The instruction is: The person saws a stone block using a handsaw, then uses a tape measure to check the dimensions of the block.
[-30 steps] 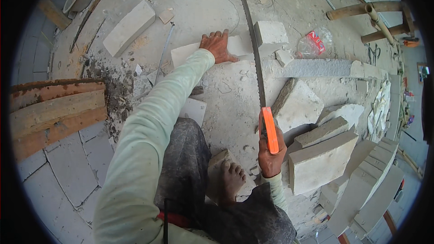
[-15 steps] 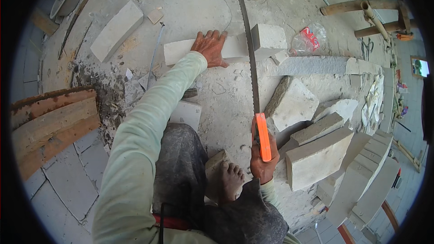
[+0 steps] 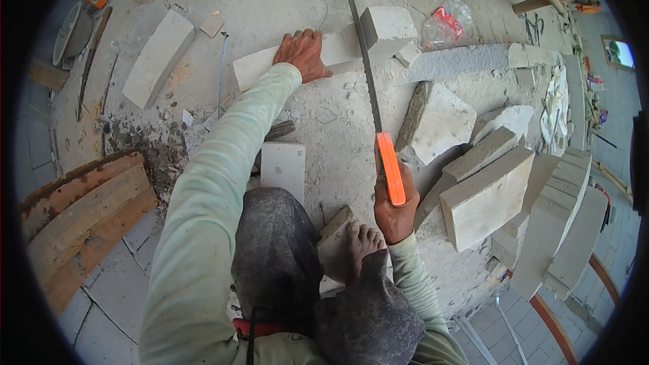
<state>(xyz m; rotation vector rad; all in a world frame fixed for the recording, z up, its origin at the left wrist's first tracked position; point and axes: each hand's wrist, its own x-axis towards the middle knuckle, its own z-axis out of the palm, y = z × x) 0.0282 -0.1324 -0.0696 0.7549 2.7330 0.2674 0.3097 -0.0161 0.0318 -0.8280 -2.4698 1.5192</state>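
Observation:
My right hand [image 3: 394, 213] is closed round the orange handle of a handsaw [image 3: 391, 169]. The long toothed blade points away from me, crossing the right end of a pale lightweight concrete block [image 3: 253, 67] on the floor. Over that block's top lies my left hand [image 3: 302, 55], fingers bent over the far edge and thumb on the near side. Just right of the blade stands a second block [image 3: 392, 27], with a small offcut [image 3: 407, 54] by it. How deep the teeth sit in the block cannot be made out.
My bare foot [image 3: 364, 247] rests on a block piece below the saw. Broken blocks [image 3: 487, 196] lean together at right. Another block [image 3: 159, 57] lies at left near a thin metal rod [image 3: 222, 74]. A plastic bag [image 3: 446, 23] and wooden planks [image 3: 94, 223] lie about.
The view has shifted, so floor things sit higher in the picture. The saw has slid slightly away from me. My left hand stays on the block.

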